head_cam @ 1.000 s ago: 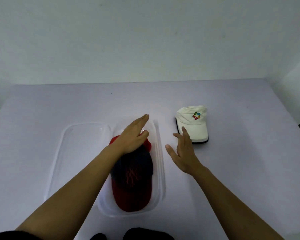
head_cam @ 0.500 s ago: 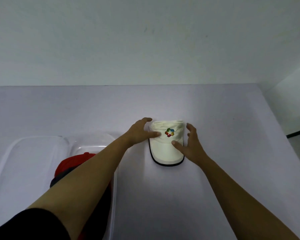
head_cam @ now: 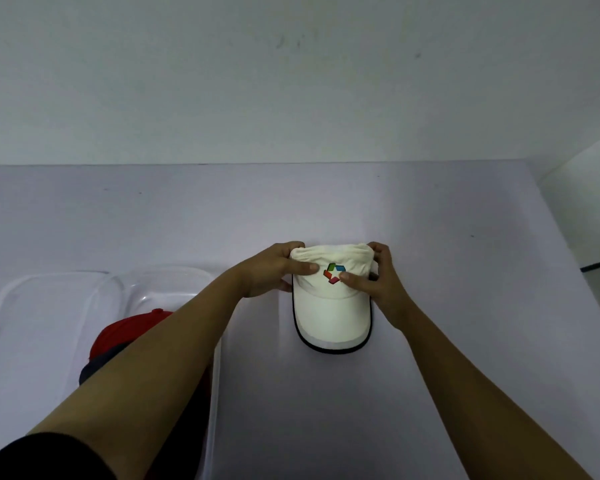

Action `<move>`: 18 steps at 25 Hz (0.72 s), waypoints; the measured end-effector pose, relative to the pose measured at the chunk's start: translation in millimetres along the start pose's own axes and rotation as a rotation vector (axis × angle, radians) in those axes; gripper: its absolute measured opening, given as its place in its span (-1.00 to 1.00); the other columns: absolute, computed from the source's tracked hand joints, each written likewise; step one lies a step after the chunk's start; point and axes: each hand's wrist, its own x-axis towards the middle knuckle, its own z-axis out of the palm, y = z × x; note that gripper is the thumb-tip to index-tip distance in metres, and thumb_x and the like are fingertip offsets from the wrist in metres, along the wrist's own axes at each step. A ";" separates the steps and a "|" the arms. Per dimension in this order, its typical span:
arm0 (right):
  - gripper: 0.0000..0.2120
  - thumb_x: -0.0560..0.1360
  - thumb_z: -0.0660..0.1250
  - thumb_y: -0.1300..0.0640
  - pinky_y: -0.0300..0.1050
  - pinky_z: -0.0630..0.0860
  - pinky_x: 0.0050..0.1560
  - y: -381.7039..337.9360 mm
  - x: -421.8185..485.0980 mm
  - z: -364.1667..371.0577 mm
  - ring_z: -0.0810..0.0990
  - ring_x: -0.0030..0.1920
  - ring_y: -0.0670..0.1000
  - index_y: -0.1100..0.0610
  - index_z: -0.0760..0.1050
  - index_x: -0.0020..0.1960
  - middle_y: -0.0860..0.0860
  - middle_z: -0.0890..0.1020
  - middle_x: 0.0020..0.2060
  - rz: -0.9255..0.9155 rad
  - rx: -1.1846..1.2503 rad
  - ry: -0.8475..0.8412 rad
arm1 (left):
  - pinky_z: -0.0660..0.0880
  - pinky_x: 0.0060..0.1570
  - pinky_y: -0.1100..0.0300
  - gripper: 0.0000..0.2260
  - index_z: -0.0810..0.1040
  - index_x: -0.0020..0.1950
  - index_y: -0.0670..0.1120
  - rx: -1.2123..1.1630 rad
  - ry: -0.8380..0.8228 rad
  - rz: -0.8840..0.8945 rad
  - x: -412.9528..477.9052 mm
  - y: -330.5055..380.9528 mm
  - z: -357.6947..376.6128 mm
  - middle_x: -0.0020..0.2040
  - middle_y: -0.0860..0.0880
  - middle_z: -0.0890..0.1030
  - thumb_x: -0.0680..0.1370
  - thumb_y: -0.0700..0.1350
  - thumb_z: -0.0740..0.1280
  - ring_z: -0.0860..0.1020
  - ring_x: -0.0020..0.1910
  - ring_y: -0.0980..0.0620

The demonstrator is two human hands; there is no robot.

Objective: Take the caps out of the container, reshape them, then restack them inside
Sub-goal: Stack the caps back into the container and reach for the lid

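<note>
A white cap (head_cam: 331, 313) with a coloured logo and a dark-edged brim lies on the table, brim toward me. My left hand (head_cam: 274, 271) grips the left side of its crown, thumb on the front panel. My right hand (head_cam: 378, 282) grips the right side, thumb beside the logo. To the left stands a clear plastic container (head_cam: 167, 289). Inside it lies a red and navy cap (head_cam: 118, 341), mostly hidden behind my left forearm.
A clear lid (head_cam: 32, 323) lies flat just left of the container. The pale table (head_cam: 447, 271) ends at a white wall behind and at an edge on the right, where floor shows.
Both hands have left the container area, reached the white cap and closed on its crown. My view has shifted right, so the container now sits at the lower left.
</note>
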 end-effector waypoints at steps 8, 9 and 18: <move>-0.32 0.09 0.53 0.06 -0.17 0.54 -0.04 -54.5 -66.3 54.5 0.57 0.03 -0.06 0.04 0.31 0.13 0.02 0.51 0.04 -0.210 0.157 0.105 | 0.48 0.06 -0.15 -0.85 0.50 -0.23 0.03 0.032 -0.105 0.175 -84.3 32.9 -13.4 -0.04 -0.05 0.55 0.50 -0.16 0.38 0.51 0.01 -0.03; -0.32 0.09 0.53 0.06 -0.12 0.53 -0.02 -58.5 -73.5 63.0 0.56 0.05 -0.01 0.08 0.32 0.14 0.06 0.52 0.05 -0.218 0.164 0.097 | 0.46 0.13 -0.23 -0.88 0.52 -0.21 0.02 0.031 -0.113 0.187 -97.2 34.6 -17.1 -0.02 -0.07 0.56 0.49 -0.15 0.39 0.52 0.03 -0.05; -0.29 0.08 0.50 0.07 -0.26 0.55 -0.11 -105.1 -127.9 172.8 0.59 -0.07 -0.21 -0.01 0.31 0.17 -0.05 0.50 0.03 -0.420 0.199 0.130 | 0.57 -0.01 -0.20 -0.63 0.54 0.21 -0.05 0.133 -0.232 0.120 -214.4 44.8 -59.9 0.16 -0.11 0.63 0.41 -0.22 0.38 0.60 0.12 -0.13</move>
